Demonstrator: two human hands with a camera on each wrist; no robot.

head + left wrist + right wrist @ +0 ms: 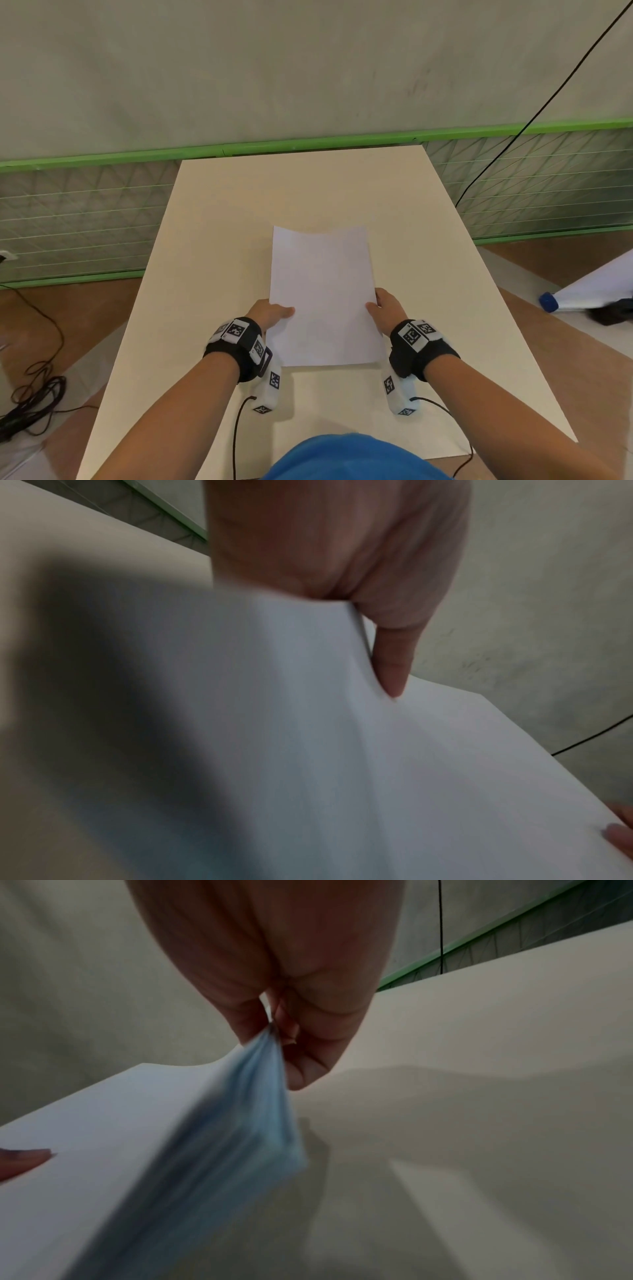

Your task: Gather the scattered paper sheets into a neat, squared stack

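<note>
A stack of white paper sheets [323, 294] is held above the beige table [219, 240], its long side running away from me. My left hand [274, 313] pinches the stack's left edge, thumb on top, fingers underneath. My right hand [385, 308] pinches the right edge the same way. In the left wrist view the thumb [394, 666] presses on the sheets [308, 750]. The right wrist view shows the fingers [308, 1053] clamping the blurred sheet edges [240, 1123], which look bluish. The far end of the stack curls slightly.
The table's bare top stretches ahead to a grey wall with a green rail [308, 144]. Black cables [30, 404] lie on the floor at left. A white roll with a blue cap [551, 301] lies on the floor at right. A thin cable [534, 113] hangs at right.
</note>
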